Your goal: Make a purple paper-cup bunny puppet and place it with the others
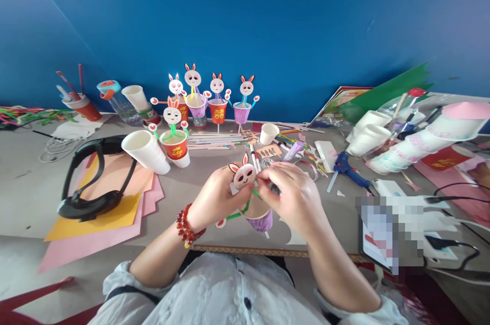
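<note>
Between my hands is a white paper rabbit head (244, 176) with pink-and-black ears and a drawn face. My left hand (218, 195) is closed on its lower left edge, thumb in front. The fingertips of my right hand (293, 192) pinch at the head's right edge; whether they hold anything else is hidden. Below the head, a purple-streaked paper cup (260, 220) stands near the table's front edge. A green pipe cleaner (245, 207) bends out of the cup to the left and ends in a white paw (221, 223) with a red mark.
Several finished rabbit cups (218, 108) stand along the blue wall. Stacked white cups (143, 149), a black headset (95, 177) and coloured paper (95, 233) lie left. Right are a blue glue gun (350, 169), a decorated cup stack (417, 144), a phone (377, 235) and cables.
</note>
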The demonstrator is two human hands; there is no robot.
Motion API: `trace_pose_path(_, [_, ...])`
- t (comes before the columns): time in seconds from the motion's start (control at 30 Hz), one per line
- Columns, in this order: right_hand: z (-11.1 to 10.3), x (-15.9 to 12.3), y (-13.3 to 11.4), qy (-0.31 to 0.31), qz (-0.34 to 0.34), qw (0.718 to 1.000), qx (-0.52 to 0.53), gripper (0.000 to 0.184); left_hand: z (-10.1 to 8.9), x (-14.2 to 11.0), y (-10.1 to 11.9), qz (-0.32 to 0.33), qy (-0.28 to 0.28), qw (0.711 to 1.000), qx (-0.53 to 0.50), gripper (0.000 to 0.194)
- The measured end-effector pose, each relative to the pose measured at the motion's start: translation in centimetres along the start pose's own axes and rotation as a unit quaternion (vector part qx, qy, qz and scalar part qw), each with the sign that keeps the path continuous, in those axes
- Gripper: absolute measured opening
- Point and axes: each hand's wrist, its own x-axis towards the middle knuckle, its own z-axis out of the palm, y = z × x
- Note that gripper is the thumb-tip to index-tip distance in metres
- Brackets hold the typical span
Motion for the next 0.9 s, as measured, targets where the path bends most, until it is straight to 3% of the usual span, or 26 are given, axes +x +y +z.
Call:
trace_pose_path(0.2, [-1.0,0.0,0.4,0.014,0.044,0.999,0.022,0.015,0.2,-0.1,-1.5,-0.07,-0.026,0.991,-0.108,0.016])
trace_pose_path(0.37, [-2.1,-0.6,3.3,0.037,0.166,0.983,0.071,0.017,0.4,-0.2,-2.7,-0.143,-0.042,0.957,-0.248,0.019])
trace_pose_path(0.6, [-0.2,-2.4,7.1,-0.09,0.221,0.971,0.005,0.02,0.0,-0.3,-3.3,-0.171,-0.028,0.945,-0.279,0.027])
trace_pose_path(0.7, [0.1,-3.1,7.2,-0.094,0.258,0.961,-0.016,0.027,-0.1,-0.5,-3.6,-0.173,-0.025,0.948,-0.267,0.028])
trace_pose_path(0.8, [-0.2,-3.6,7.1,-0.063,0.244,0.965,0.067,0.019,-0.2,-0.5,-3.8,-0.172,-0.024,0.95,-0.261,0.027])
trace_pose_path(0.9, [-0.6,-3.9,6.4,-0.038,0.256,0.945,0.201,0.022,-0.2,-0.4,-3.6,-0.177,-0.021,0.947,-0.268,0.027])
